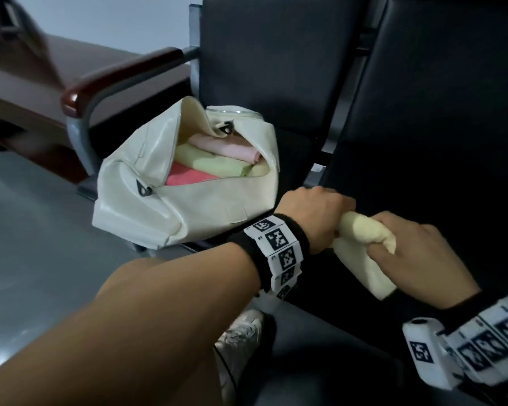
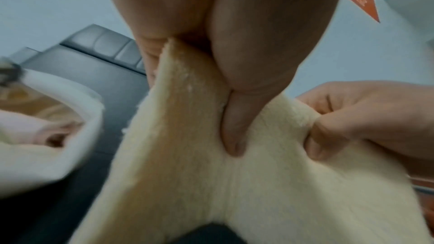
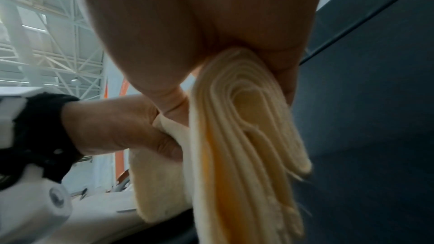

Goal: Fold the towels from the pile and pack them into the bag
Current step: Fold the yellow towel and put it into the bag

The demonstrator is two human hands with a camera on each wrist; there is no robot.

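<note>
1. The left hand (image 1: pixel 314 213), at centre right of the head view, is clamped on one end of a pale yellow towel (image 1: pixel 364 253); in the left wrist view its thumb and fingers (image 2: pixel 232 133) pinch the cloth.
2. The right hand (image 1: pixel 417 253), just to the right of it, is curled round the other end, where the right wrist view shows the towel's layers (image 3: pixel 249 118) bunched into a thick fold.
3. The towel hangs between the two hands, above the dark seat (image 1: pixel 423 127) and below and to the right of the bag.
4. The step in hand looks like the last fold before packing. To do it well, both hands should probably keep the layered edges aligned and pressed together, so the bundle does not spring open on its way over.
5. The cream bag (image 1: pixel 185 186), at centre left of the frame, sits open beside the armrest (image 1: pixel 121 80).
6. Inside lie folded towels: a pink one (image 1: pixel 226 148) on top, a light green one (image 1: pixel 214 162) under it and a red one (image 1: pixel 188 177) nearest the lower edge of the opening. Little free room seems to be left, so the new towel likely goes on top.
</note>
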